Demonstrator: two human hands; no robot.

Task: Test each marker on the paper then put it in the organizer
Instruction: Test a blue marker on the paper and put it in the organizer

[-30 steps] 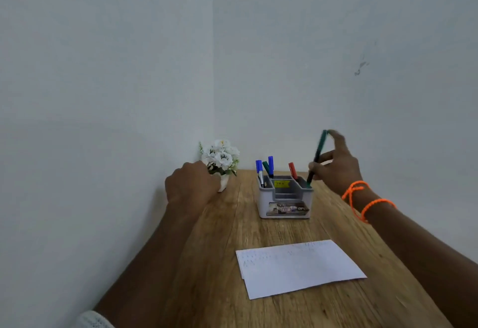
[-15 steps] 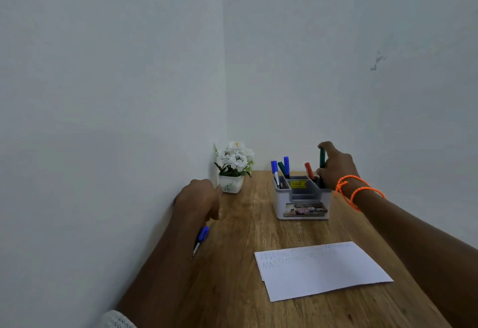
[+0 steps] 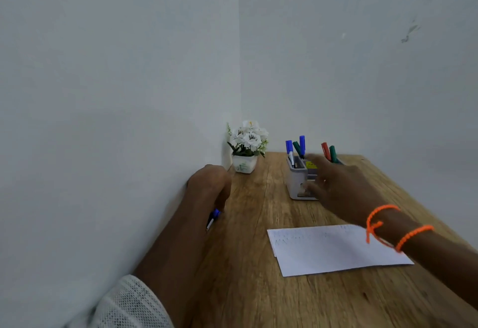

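Our left hand (image 3: 209, 185) curls around a blue marker (image 3: 214, 217) by the wall, ready for the white paper (image 3: 323, 250). Our right hand (image 3: 341, 188), fingers spread and holding nothing, floats before the grey plastic organizer (image 3: 297, 183).

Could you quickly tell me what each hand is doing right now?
Left hand: curled, holding a blue marker.
Right hand: open, fingers spread, holding nothing.

The right hand (image 3: 341, 188), blurry, looks open in front of the organizer (image 3: 297, 183). The left hand (image 3: 209, 185) holds a blue marker (image 3: 214, 217), left of the organizer.
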